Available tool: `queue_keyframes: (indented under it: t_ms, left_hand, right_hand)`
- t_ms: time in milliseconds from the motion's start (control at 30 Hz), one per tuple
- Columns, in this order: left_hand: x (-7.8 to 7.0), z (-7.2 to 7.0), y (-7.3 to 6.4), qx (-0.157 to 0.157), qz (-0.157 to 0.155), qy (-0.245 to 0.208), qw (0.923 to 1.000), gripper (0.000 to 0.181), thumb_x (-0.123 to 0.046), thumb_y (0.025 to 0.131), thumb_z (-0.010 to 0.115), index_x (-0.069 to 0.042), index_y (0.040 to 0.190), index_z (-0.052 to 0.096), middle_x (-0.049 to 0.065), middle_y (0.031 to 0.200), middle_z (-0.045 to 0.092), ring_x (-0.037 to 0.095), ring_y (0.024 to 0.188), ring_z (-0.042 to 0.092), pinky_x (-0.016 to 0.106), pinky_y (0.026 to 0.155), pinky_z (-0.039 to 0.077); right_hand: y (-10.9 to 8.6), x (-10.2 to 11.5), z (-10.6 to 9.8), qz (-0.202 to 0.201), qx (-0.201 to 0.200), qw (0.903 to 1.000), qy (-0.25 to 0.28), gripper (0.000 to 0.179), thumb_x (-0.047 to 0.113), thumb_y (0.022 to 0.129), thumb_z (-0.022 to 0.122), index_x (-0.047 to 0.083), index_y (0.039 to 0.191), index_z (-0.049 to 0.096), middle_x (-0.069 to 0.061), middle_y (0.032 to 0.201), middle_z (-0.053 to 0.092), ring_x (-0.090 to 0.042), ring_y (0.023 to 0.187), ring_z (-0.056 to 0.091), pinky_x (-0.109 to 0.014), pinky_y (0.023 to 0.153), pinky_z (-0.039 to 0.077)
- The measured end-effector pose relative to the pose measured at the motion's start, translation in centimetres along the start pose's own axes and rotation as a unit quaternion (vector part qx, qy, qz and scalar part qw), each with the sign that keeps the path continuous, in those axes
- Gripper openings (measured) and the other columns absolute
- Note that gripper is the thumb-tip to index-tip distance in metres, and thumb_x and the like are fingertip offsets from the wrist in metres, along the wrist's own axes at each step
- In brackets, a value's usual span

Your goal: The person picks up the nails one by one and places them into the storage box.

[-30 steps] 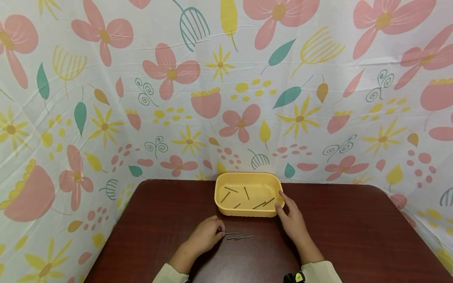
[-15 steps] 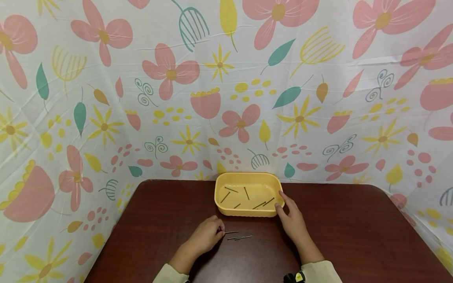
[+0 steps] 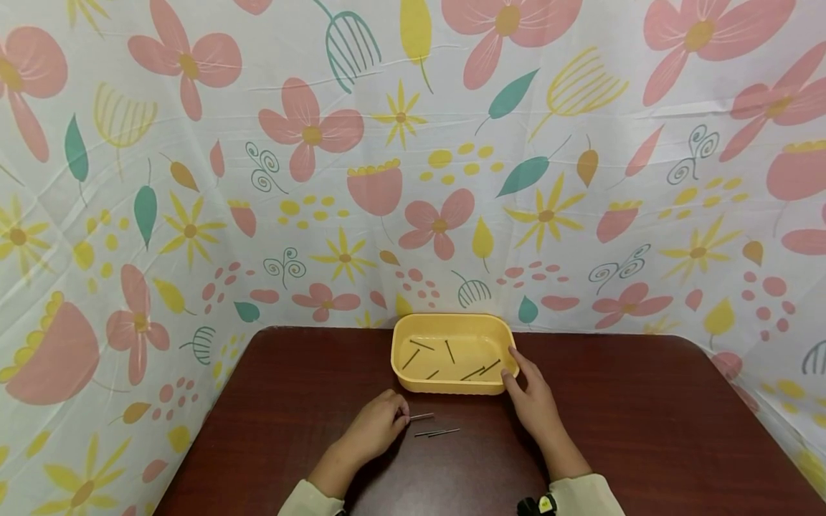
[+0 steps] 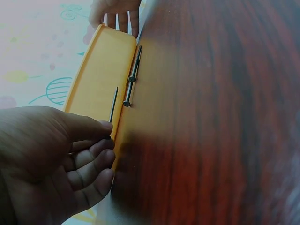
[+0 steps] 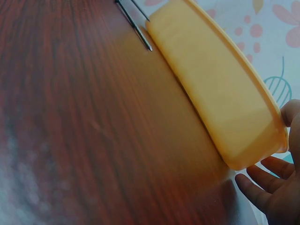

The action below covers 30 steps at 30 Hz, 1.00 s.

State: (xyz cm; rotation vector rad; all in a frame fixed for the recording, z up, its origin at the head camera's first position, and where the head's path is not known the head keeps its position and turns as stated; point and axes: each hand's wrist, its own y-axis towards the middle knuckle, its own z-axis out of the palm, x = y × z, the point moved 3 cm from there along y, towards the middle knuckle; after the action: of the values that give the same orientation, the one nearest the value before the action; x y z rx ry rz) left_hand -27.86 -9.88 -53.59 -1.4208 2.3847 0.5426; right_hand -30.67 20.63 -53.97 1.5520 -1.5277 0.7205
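My left hand (image 3: 377,424) pinches a thin metal nail (image 4: 114,104) at its head end, between thumb and fingertips. The shank points to the right, towards the tray's front. Two more nails (image 3: 444,433) lie side by side on the table just in front of that hand, their flat heads (image 4: 127,103) plain in the left wrist view. Beyond them stands a yellow plastic tray (image 3: 452,388) with several nails (image 3: 449,352) scattered over its floor. At the tray's right end my right hand (image 3: 535,405) holds the rim, thumb on the edge and fingers spread along the outer wall.
Dark red-brown wood makes up the tabletop (image 3: 290,373), which has rounded back corners. Behind it hangs a white cloth (image 3: 387,236) printed with flowers and leaves, close to the tray's back wall. A black band (image 3: 537,506) sits at the right cuff.
The left hand has shifted slightly towards the tray, and the pinched nail has moved away from the two on the table. The right hand and tray have stayed put.
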Motion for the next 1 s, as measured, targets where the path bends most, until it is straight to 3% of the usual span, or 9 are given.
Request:
queue_keyframes:
  t_ms: [700, 1000]
  left_hand:
    - [-0.6, -1.5, 0.2, -0.019, -0.010, -0.011, 0.9997, 0.006, -0.016, 0.097, 0.069, -0.017, 0.094, 0.064, -0.007, 0.093, 0.053, 0.004, 0.079, 0.049, 0.023, 0.073, 0.047]
    - [-0.6, -2.2, 0.8, -0.041, 0.002, -0.013, 0.9991, 0.004, -0.016, 0.098, 0.068, -0.015, 0.097, 0.064, -0.005, 0.096, 0.055, 0.005, 0.082, 0.053, 0.024, 0.074, 0.049]
  right_hand:
    - [0.0, 0.0, 0.0, 0.003, 0.000, 1.0000, 0.003, 0.056, 0.032, 0.106, 0.052, 0.017, 0.158, 0.037, -0.019, 0.160, 0.035, -0.042, 0.149, 0.030, -0.065, 0.117, 0.027]
    - [0.1, -0.1, 0.0, 0.005, 0.001, 1.0000, -0.004, 0.056, 0.034, 0.107, 0.051, 0.019, 0.158, 0.036, -0.019, 0.161, 0.035, -0.042, 0.149, 0.030, -0.066, 0.117, 0.027]
